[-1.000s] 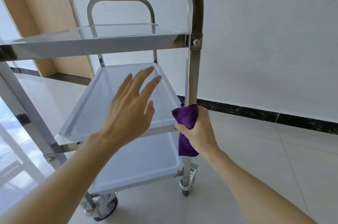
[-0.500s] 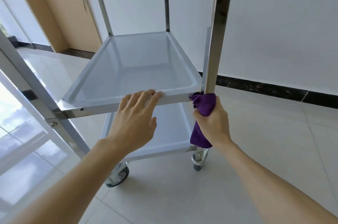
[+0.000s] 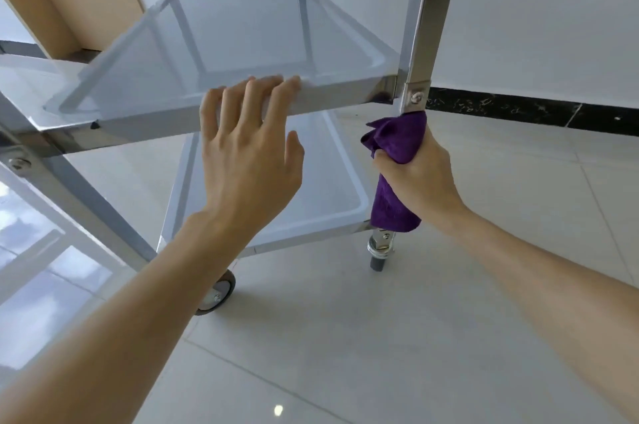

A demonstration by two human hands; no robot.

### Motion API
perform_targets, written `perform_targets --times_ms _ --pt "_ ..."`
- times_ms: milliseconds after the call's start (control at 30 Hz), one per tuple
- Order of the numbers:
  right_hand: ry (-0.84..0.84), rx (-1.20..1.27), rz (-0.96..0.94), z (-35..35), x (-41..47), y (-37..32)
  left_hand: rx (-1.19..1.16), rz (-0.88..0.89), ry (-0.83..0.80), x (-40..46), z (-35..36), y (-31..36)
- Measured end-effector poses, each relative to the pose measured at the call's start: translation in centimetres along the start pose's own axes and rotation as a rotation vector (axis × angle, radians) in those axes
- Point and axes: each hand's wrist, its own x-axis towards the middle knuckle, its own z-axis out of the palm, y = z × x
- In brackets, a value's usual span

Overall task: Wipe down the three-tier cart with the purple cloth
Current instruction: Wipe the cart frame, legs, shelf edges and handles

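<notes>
Both hands moved lower: my left hand (image 3: 249, 160), fingers straight, now braces mid shelf (image 3: 242, 43); right hand (image 3: 420, 178) clenches purple cloth (image 3: 397, 143) round lower post (image 3: 413, 98), so wiping continues downward.

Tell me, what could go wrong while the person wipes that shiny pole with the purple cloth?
1. The cart stands on wheels, so it might roll; only the left hand on the middle shelf's rim steadies it.
2. The right hand grips the purple cloth around the pole just under a bolted bracket; knuckles could bump it.
3. The cloth's loose end hangs near the bottom shelf and might snag.
</notes>
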Motion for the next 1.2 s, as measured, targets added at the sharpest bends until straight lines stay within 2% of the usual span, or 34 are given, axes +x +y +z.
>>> perform_targets --times_ms 167,400,567,733,833,900,1033,1200 --pt "-0.025 -0.02 -0.042 0.1 -2.4 0.8 -0.025 0.036 0.076 -1.3 -0.6 -0.4" --pt "-0.094 -0.016 0.11 1.1 -8.9 4.8 -0.053 0.051 0.106 -3.6 -2.7 -0.2" --pt "-0.002 -0.022 0.158 0.6 -10.8 3.4 -0.088 0.08 0.06 -4.5 -4.1 -0.1" --pt "0.205 -0.026 -0.042 -1.3 -7.4 -3.2 -0.114 0.105 0.034 -4.8 -4.3 -0.4" --pt "0.247 -0.036 -0.095 -1.1 -6.7 -4.3 -0.127 0.096 0.019 -4.8 -4.5 -0.4" --pt "0.208 -0.062 -0.04 -0.4 -7.9 -2.3 -0.123 0.099 0.014 -4.9 -4.6 -0.4" --pt "0.021 -0.138 0.172 1.0 -11.1 2.8 -0.119 0.115 -0.017 -5.2 -4.7 -0.5" --pt "-0.126 -0.33 0.239 0.5 -11.8 4.4 -0.193 0.185 -0.078 -5.5 -5.4 -1.6"
